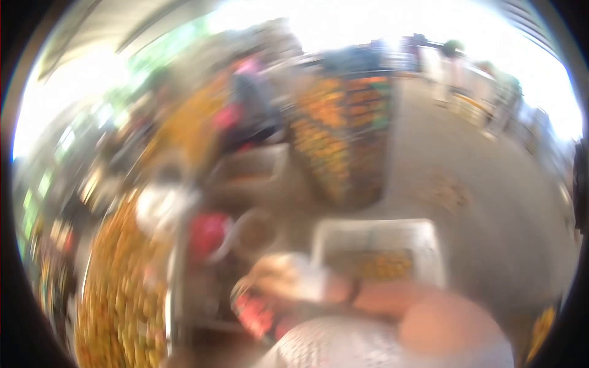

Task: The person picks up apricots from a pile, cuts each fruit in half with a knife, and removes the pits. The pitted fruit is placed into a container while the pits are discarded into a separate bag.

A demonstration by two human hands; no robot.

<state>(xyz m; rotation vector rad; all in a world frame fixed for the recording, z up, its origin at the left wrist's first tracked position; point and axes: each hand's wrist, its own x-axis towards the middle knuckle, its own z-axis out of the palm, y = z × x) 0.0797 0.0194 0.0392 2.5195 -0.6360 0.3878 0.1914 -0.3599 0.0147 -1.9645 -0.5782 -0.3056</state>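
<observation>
Motion blur smears the whole view. My right hand [279, 276] reaches across the front of my body, with something white around its wrist. It lies against or just over a red and black patterned thing [254, 314], whose kind I cannot make out. The fingers are too smeared to show whether they grip it. My left hand cannot be made out. Just beyond my right forearm stands a white crate [429, 245] with orange-yellow pieces [388, 265] at its bottom.
At left, a long tray [171, 300] holds many yellow-brown pieces. A white bundle [162, 208], a red round thing [208, 234] and a pale bowl-like thing [254, 233] are nearby. Stacked crates [343, 141] of orange pieces stand ahead. A person [251, 107] is beyond.
</observation>
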